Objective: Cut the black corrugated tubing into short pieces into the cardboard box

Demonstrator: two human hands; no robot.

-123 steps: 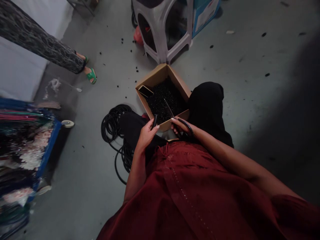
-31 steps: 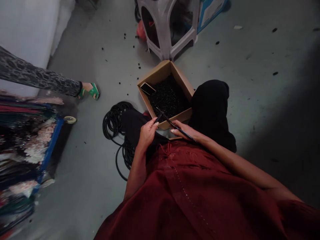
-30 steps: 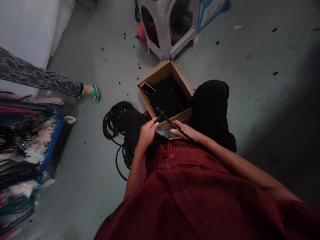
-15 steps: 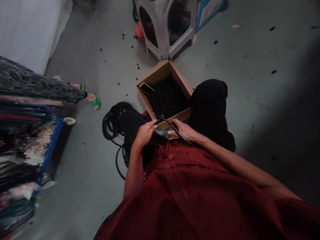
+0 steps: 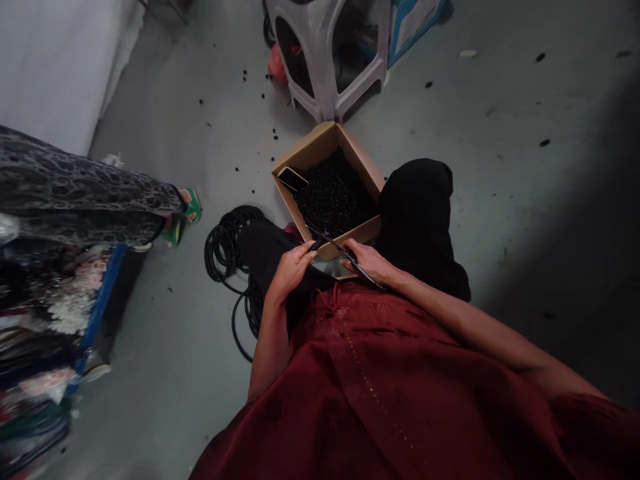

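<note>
My left hand is closed on a short end of black hose, held over the near corner of a cardboard box. In my right hand is a dark scissors-like cutter; its blades reach left to the hose, and one handle runs back under the wrist. Whether the blades are apart or closed is too small to tell. Small black pieces fill the box, with a flat black rectangle, gold-edged like a phone, at its left side. Coiled black hose lies left of my knee.
A grey plastic stool stands right behind the box, beside a blue box. At left, a person in patterned trousers stands by a blue-framed rack of goods. Small dark bits dot the floor.
At left, the other person has stepped, and both green sandals now show in new places. My hands have barely moved; the cutter stays at the hose.
</note>
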